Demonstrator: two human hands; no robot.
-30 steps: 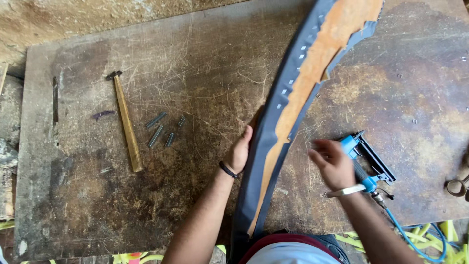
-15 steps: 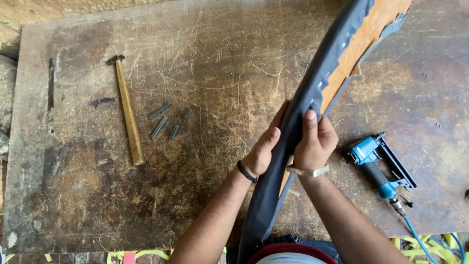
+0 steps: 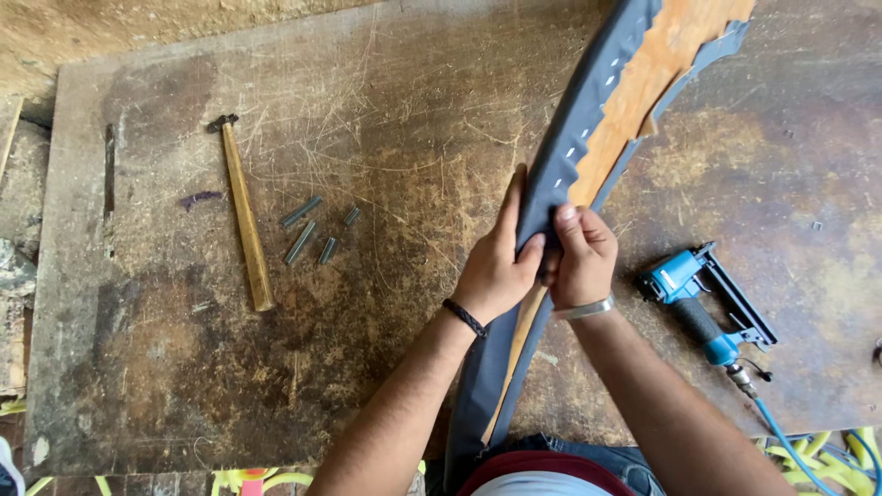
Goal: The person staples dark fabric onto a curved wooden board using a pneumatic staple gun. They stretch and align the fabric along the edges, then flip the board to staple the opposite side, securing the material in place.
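A scarred, stained wooden surface [image 3: 395, 119] fills the view, with a strip of bare earth beyond its far edge, and the person stands at its near side looking straight down. Both hands are together at the middle of the picture, clamped on one thing: a long, narrow curved panel [image 3: 634, 87] of pale orange wood wrapped in dark grey fabric. The left hand [image 3: 496, 266] lies flat against the panel's fabric-covered left edge with its fingers stretched up along it, while the right hand [image 3: 577, 257] pinches the same edge from the other side — thumb and fingers pressing the fabric down just beside the left palm. Neither hand is clearly nearer; they meet on the panel at the same spot. The panel's long axis runs on a diagonal, from the person's waist at the lower centre up and away to the upper right corner, so most of its length lies ahead of the hands and to their right, with a shorter stretch trailing back under the forearms. A row of small bright staples shows along the grey edge above the hands. Just to the right of the right wrist a blue pneumatic stapler [image 3: 703, 308] rests on the surface, its hose trailing off the near edge. Well apart to the left lie a wooden-handled hammer [image 3: 243, 216] and, beside it, a few loose staple strips [image 3: 317, 230].
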